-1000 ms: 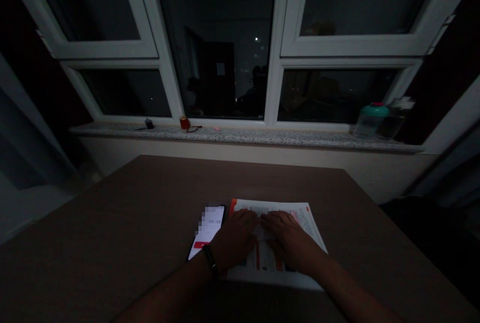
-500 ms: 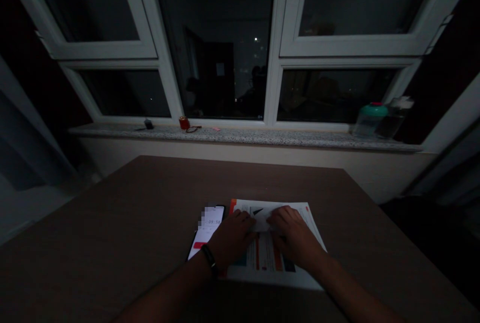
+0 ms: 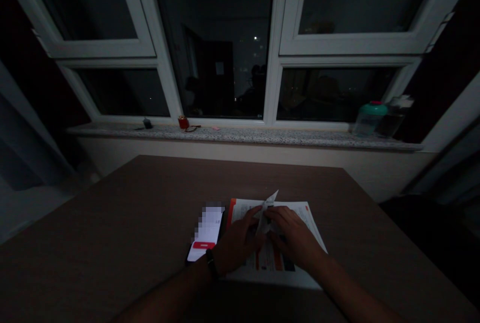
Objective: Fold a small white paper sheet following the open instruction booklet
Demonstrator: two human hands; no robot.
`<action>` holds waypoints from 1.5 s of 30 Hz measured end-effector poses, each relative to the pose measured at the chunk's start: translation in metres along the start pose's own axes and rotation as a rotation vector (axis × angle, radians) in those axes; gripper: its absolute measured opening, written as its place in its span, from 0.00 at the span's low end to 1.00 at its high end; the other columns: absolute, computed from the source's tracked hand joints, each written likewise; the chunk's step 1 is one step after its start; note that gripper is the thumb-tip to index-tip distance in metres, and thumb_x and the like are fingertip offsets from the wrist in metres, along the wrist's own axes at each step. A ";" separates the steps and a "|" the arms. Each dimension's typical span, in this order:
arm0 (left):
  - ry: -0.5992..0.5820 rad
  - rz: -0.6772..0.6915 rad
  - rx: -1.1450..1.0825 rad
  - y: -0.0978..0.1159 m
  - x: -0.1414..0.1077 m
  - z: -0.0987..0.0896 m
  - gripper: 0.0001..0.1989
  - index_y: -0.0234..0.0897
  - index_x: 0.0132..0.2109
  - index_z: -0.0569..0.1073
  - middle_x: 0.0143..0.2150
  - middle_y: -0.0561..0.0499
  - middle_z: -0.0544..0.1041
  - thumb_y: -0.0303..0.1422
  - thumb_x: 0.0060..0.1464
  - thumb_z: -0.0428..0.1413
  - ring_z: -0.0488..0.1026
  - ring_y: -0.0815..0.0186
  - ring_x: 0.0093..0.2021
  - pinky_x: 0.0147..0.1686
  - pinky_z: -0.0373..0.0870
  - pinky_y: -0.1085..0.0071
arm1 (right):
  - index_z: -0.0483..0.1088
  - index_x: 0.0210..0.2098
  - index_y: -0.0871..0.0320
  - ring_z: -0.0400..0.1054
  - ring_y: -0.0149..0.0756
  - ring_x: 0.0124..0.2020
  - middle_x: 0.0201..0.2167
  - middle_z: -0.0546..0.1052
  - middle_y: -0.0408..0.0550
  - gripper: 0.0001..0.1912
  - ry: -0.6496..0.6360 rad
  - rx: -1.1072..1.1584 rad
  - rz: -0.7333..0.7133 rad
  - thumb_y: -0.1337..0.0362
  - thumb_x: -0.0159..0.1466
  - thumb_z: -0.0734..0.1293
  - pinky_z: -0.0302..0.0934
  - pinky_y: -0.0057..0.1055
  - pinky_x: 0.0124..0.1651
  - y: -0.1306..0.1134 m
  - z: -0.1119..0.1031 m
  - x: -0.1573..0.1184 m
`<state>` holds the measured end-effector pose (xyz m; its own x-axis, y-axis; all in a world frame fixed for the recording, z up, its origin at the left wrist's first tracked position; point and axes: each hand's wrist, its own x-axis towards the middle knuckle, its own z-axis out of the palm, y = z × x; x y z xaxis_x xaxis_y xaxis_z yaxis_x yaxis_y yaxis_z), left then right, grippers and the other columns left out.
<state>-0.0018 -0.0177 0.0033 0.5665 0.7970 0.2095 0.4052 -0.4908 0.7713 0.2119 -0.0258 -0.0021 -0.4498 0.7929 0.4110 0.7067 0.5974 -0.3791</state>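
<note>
Above a printed sheet (image 3: 300,279), hands (image 3: 238,243) (image 3: 290,228) grasping folded paper (image 3: 264,218), fingertips partly hidden, print too dim to read

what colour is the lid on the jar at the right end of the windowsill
Teal green lid with a red top, seen best in the head view.

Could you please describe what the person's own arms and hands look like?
The left hand and right hand wear no gloves. No sleeve shows on the left forearm or the right forearm. A narrow dark band circles the left wrist; it is too dim to tell what kind. The right wrist shows none.
</note>
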 end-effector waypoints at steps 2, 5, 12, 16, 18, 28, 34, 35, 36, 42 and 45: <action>-0.012 0.005 -0.036 0.001 -0.001 0.001 0.36 0.43 0.69 0.50 0.53 0.46 0.75 0.41 0.61 0.57 0.73 0.58 0.50 0.49 0.68 0.64 | 0.62 0.58 0.56 0.61 0.48 0.57 0.55 0.68 0.56 0.23 0.073 0.004 0.036 0.68 0.63 0.65 0.59 0.48 0.58 0.003 0.004 0.000; 0.011 -0.032 -0.041 0.000 -0.002 0.005 0.35 0.43 0.68 0.52 0.52 0.46 0.74 0.39 0.60 0.58 0.73 0.58 0.49 0.47 0.68 0.64 | 0.62 0.56 0.57 0.63 0.48 0.55 0.53 0.67 0.57 0.22 0.199 0.005 0.109 0.65 0.63 0.66 0.62 0.45 0.55 0.004 0.007 -0.001; 0.128 -0.079 0.140 -0.006 -0.001 0.009 0.19 0.38 0.57 0.64 0.49 0.46 0.74 0.32 0.60 0.55 0.72 0.58 0.48 0.49 0.69 0.62 | 0.70 0.35 0.57 0.68 0.41 0.38 0.34 0.73 0.49 0.06 0.036 -0.203 0.186 0.63 0.67 0.63 0.61 0.37 0.43 0.004 0.007 0.001; 0.173 0.035 0.329 -0.014 0.000 0.005 0.27 0.38 0.61 0.61 0.61 0.43 0.65 0.26 0.54 0.57 0.61 0.54 0.61 0.61 0.59 0.54 | 0.72 0.35 0.56 0.69 0.40 0.41 0.37 0.74 0.48 0.06 -0.103 -0.210 0.127 0.65 0.67 0.63 0.59 0.38 0.49 0.000 0.008 0.003; 0.081 0.101 0.386 -0.014 0.000 0.003 0.26 0.40 0.60 0.63 0.62 0.45 0.65 0.25 0.55 0.57 0.59 0.55 0.63 0.63 0.57 0.54 | 0.73 0.38 0.56 0.68 0.41 0.43 0.39 0.75 0.48 0.05 -0.131 -0.169 0.091 0.67 0.67 0.63 0.59 0.37 0.49 -0.001 0.008 0.003; -0.077 0.098 0.433 -0.005 0.002 0.000 0.17 0.39 0.54 0.68 0.52 0.48 0.71 0.29 0.58 0.61 0.67 0.56 0.53 0.53 0.66 0.59 | 0.68 0.54 0.56 0.64 0.45 0.57 0.56 0.72 0.53 0.23 -0.186 0.039 0.026 0.62 0.61 0.71 0.56 0.41 0.60 0.002 0.002 -0.002; -0.148 0.075 0.530 -0.009 0.011 -0.004 0.12 0.38 0.50 0.69 0.50 0.48 0.72 0.25 0.60 0.57 0.69 0.58 0.51 0.50 0.67 0.64 | 0.66 0.53 0.54 0.69 0.41 0.51 0.49 0.74 0.50 0.15 -0.280 0.045 0.059 0.66 0.66 0.64 0.61 0.35 0.53 0.004 -0.002 0.002; -0.166 0.081 0.547 -0.009 0.012 -0.004 0.11 0.37 0.50 0.68 0.50 0.47 0.72 0.24 0.61 0.55 0.69 0.59 0.51 0.50 0.67 0.64 | 0.65 0.53 0.53 0.69 0.41 0.51 0.49 0.74 0.50 0.15 -0.296 0.035 0.062 0.66 0.67 0.62 0.61 0.36 0.53 0.004 -0.003 0.003; -0.182 0.085 0.564 -0.009 0.013 -0.004 0.11 0.37 0.50 0.68 0.50 0.47 0.72 0.23 0.62 0.53 0.69 0.59 0.50 0.50 0.67 0.64 | 0.65 0.54 0.53 0.70 0.41 0.51 0.49 0.74 0.50 0.15 -0.308 0.028 0.064 0.67 0.68 0.60 0.61 0.36 0.53 0.005 -0.003 0.002; -0.186 0.130 0.647 -0.007 0.013 -0.005 0.19 0.40 0.54 0.69 0.48 0.48 0.72 0.18 0.61 0.48 0.71 0.61 0.45 0.45 0.69 0.67 | 0.63 0.57 0.53 0.66 0.40 0.56 0.58 0.69 0.51 0.25 -0.295 0.012 0.007 0.75 0.62 0.58 0.58 0.38 0.58 0.010 -0.005 -0.001; -0.115 0.129 0.651 -0.003 0.009 -0.007 0.13 0.37 0.49 0.70 0.48 0.47 0.71 0.20 0.60 0.51 0.70 0.60 0.47 0.48 0.69 0.65 | 0.68 0.52 0.55 0.63 0.43 0.57 0.58 0.68 0.52 0.20 -0.244 -0.044 -0.007 0.74 0.62 0.59 0.56 0.42 0.60 0.011 -0.006 -0.001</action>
<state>-0.0027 -0.0065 0.0074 0.6977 0.6929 0.1823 0.6588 -0.7204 0.2168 0.2238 -0.0209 -0.0015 -0.5698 0.7973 0.1992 0.7238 0.6017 -0.3377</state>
